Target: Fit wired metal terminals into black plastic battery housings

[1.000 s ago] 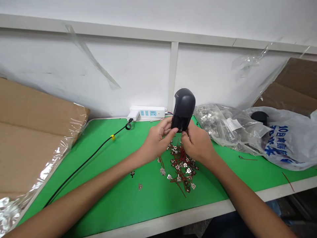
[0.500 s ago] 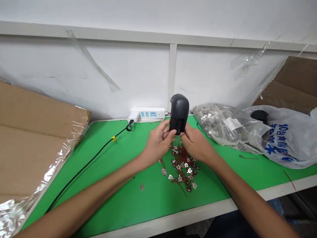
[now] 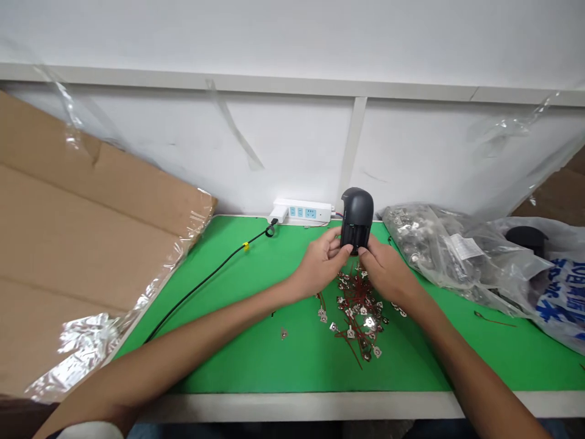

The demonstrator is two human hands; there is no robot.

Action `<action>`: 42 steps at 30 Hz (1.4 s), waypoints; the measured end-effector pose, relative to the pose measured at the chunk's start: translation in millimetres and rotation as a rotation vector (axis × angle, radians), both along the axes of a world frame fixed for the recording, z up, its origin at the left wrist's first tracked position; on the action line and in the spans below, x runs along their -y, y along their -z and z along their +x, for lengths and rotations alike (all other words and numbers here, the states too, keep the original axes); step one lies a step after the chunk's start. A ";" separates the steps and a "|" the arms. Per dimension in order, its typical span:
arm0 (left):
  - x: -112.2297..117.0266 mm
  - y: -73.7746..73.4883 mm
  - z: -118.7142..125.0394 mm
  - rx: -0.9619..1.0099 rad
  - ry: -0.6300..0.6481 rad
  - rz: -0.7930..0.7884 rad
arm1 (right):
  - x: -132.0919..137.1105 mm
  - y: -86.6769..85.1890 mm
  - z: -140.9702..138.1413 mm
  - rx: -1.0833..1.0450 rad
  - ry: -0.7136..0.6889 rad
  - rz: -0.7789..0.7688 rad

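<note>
black housing point(image 3: 358, 204) pinched upright, two hands on it

far left: brown cardboard point(image 3: 77, 225) with shiny film on its edge, by the green counter point(image 3: 228, 366). next, black cable point(image 3: 201, 281) w/ yellow tag point(image 3: 245, 246), running to white power strip point(image 3: 304, 211) at the back edge. one loose metal tab point(image 3: 284, 333) lies alone.

left hand point(image 3: 322, 262): clamped on the housing's lower left, thumb at the bottom rim, fingers curled at the side. housing sits between the hands, rounded end up, slotted part down and facing the camera, looks lifted over the far end of the tab pile point(image 3: 359, 305) (red wires). handling, my read: brace evenly from both sides, press with thumb tips only, keep slots in sight, go easy on the side walls. whatever is under the thumbs is too small to tell.

right hand point(image 3: 388, 268): clamped on lower right, thumb at the rim near the other thumb, other fingers mostly hidden.

far right: clear bag point(image 3: 434, 241) of metal parts, stray wired tab point(image 3: 479, 315) in front, blue-printed bag point(image 3: 567, 292), another black piece point(image 3: 525, 238).
</note>
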State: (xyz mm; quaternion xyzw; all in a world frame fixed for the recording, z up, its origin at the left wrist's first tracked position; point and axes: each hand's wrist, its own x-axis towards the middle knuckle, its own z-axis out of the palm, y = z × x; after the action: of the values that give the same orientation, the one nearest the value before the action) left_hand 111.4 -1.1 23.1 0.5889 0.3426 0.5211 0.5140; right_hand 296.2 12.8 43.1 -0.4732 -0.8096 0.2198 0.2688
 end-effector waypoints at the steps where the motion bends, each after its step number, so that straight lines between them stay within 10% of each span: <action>1: -1.3 1.2 -0.6 0.008 0.008 0.013 | -0.2 1.1 0.0 -0.014 -0.002 -0.009; 11: -18.4 3.9 -16.6 -0.050 -0.053 0.065 | -1.2 13.5 -7.0 -0.288 -0.096 -0.113; 24: -16.6 -3.7 -35.0 -0.515 -0.214 0.324 | -4.3 9.9 -14.1 -1.112 -0.179 -0.910; 33: -15.7 -1.7 -40.4 -0.735 -0.215 0.763 | -6.0 22.3 -26.1 -1.062 -0.084 -0.582; 42: -20.4 -2.3 -50.1 -0.812 -0.269 0.921 | 5.3 14.8 -34.0 -1.199 -0.123 -0.878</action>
State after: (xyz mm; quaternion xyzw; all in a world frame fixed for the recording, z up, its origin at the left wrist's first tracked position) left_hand 61.3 19.4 25.4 0.8526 0.3219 0.4104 -0.0337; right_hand 262.2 7.5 28.2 -0.2900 -0.3870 0.7579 0.4378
